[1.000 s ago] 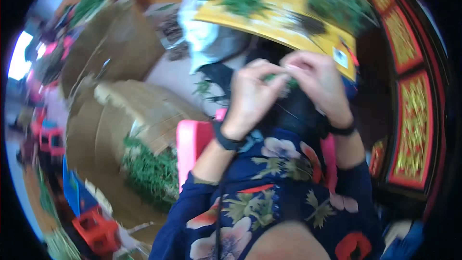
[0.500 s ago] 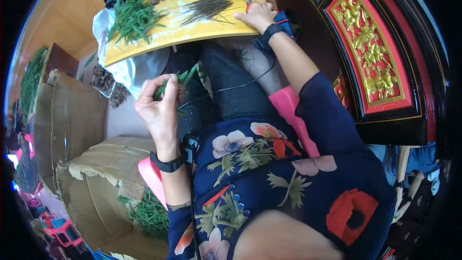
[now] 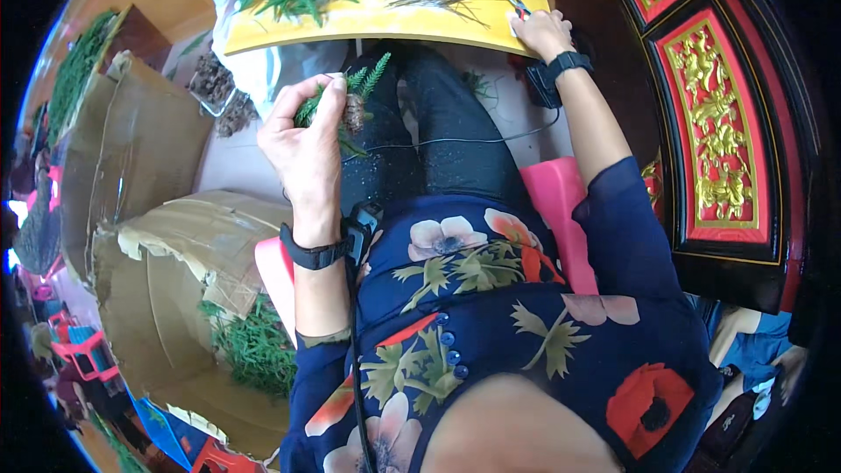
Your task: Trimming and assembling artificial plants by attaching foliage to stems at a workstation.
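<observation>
Left fingers (image 3: 329, 109) pinch one green bunch (image 3: 374, 78) with one cone (image 3: 354, 115); right fingers (image 3: 531, 31) grip one pair of pliers (image 3: 518, 5).

bright | hands (image 3: 305, 144) fairly sharp | white glare far left | edges bent, corners black

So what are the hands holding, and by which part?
The left hand pinches a green sprig with a brown cone; the exact spot is hidden. The right hand is at the red-handled pliers; whether it grips them cannot be told.
</observation>
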The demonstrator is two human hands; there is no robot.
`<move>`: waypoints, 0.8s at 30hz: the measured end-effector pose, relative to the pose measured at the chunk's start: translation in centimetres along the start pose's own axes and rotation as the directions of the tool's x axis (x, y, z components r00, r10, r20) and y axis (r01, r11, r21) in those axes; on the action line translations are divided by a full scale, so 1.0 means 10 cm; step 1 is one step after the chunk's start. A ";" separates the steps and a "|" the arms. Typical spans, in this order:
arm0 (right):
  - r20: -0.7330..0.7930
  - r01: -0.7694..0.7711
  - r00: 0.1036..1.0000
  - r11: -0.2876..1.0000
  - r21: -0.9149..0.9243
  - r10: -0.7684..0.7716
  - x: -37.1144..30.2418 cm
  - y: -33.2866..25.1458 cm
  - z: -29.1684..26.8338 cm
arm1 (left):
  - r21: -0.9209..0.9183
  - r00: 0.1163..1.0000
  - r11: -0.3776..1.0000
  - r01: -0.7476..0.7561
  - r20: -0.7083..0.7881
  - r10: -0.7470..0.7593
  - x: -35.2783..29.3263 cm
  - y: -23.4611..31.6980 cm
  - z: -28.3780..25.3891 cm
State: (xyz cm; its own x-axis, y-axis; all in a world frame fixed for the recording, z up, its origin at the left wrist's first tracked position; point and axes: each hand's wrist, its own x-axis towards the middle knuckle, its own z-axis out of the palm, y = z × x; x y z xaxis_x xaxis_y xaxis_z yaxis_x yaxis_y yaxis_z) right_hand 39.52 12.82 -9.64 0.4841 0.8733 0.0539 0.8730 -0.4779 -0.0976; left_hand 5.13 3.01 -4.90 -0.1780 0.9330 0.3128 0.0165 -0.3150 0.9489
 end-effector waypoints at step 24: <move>-0.236 0.850 0.226 0.074 0.522 -0.945 -1.13 -0.91 -0.89 | -0.521 0.817 0.682 0.513 0.540 -0.203 0.11 0.04 -0.29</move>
State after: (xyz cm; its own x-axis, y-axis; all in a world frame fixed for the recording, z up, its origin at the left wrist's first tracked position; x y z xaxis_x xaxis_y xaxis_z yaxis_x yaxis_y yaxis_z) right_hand 26.59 6.45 -0.55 -0.7014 0.6272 0.3387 0.4447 0.7564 -0.4797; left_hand 2.08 3.38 -4.33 0.3821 0.9202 0.0852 -0.5931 0.1735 0.7862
